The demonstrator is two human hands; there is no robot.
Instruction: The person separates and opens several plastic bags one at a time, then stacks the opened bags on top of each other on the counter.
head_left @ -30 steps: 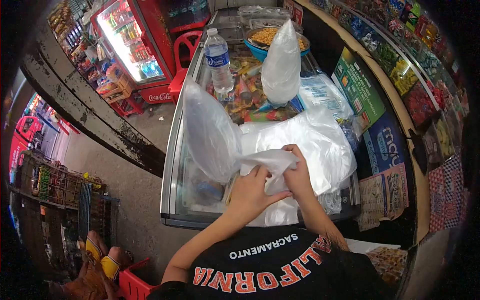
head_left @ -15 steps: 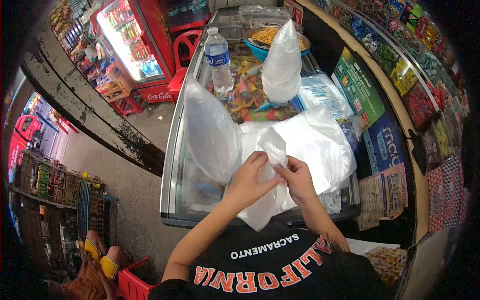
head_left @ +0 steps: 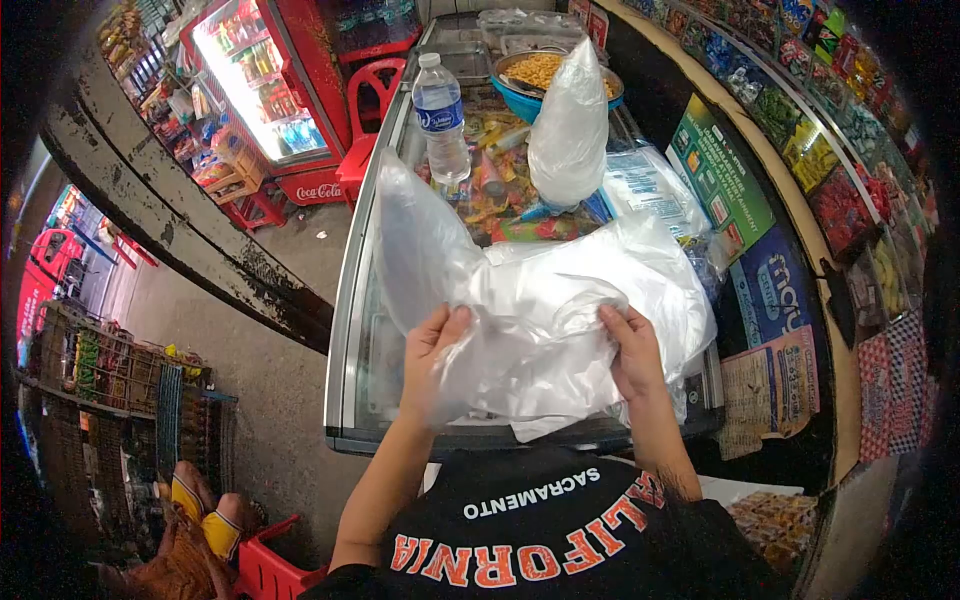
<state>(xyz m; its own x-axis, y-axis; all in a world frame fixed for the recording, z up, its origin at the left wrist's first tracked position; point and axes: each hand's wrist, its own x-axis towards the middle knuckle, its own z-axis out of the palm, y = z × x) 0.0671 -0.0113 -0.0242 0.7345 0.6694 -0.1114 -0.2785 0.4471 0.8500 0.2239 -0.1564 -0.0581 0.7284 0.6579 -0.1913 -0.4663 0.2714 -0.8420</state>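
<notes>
A thin, clear plastic bag (head_left: 530, 365) is stretched between my two hands above the glass-topped freezer. My left hand (head_left: 432, 350) pinches its left side, thumb up. On the opposite side my right hand (head_left: 632, 350) grips the bag between thumb and fingers. Behind it lies a pile of flat white plastic bags (head_left: 640, 270). Left of the pile leans a puffed, rolled clear plastic bundle (head_left: 420, 240), partly hidden by the bag I hold. Another cone-shaped plastic bundle (head_left: 568, 140) stands upright farther back.
A water bottle (head_left: 440, 120) stands on the freezer (head_left: 345, 300). Behind it are a blue basin (head_left: 515, 100) holding tan food and metal trays (head_left: 455, 68). Packaged goods hang along the right. A red chair (head_left: 372, 120) and drinks fridge (head_left: 300, 90) are at left; a person (head_left: 200, 520) sits lower left.
My hands have moved apart, from close together on a gathered plastic bag to either side of it. The bag is now spread wide between them.
</notes>
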